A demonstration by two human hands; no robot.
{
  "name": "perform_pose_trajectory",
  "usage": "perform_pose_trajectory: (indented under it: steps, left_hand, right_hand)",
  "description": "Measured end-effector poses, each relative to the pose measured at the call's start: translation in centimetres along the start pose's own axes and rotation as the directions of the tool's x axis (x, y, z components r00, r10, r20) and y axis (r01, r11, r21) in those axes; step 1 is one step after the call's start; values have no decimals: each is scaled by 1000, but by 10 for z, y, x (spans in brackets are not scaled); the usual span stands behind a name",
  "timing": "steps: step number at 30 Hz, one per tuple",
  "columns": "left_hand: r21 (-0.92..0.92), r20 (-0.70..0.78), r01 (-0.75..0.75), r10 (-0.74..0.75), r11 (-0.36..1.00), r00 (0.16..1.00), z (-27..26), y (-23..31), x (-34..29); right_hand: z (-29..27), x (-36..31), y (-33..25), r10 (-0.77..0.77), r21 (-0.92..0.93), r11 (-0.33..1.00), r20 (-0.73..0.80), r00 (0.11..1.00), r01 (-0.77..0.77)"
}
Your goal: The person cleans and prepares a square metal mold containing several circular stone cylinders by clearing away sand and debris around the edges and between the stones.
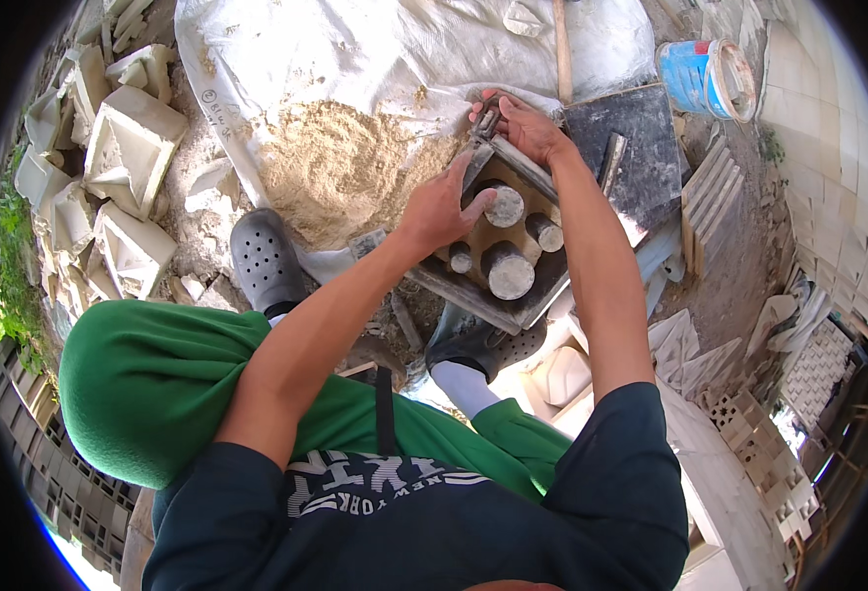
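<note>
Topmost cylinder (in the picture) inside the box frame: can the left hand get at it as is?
Likely yes: the left hand is at the box frame, its thumb close beside the topmost cylinder, and nothing seems to cover that cylinder's top.

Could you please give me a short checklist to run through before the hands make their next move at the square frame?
1. Right hand at the metal fitting on the far corner: ok.
2. Left hand by the left wall of the square frame: ok.
3. Fitting fully fastened: cannot tell; fingers cover part of it.
4. Four cylinders inside the frame: ok, all four tops show.
5. Right shoe well clear of the frame: not ok; it sits close by the near corner.
6. Left shoe clear of the frame: ok, it is well off to the left.
</note>
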State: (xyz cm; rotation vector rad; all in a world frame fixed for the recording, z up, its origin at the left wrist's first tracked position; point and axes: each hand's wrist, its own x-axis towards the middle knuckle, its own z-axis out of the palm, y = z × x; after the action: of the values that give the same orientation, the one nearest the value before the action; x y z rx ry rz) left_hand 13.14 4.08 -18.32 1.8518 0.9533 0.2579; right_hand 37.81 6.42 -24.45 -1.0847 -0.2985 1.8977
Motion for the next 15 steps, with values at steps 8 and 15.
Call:
perform_pose_trajectory:
  steps: [8,15]
  left_hand:
    - [-10,-76,-84,83,996,994,5,0,1]
    - [2,-119,0,0,1000,993,3,1,0]
  right_hand:
    - [21,-9,-25,-359,-993,-44,119,926,111]
    - [17,-17,-28,-137,-543,-792,606,784,281]
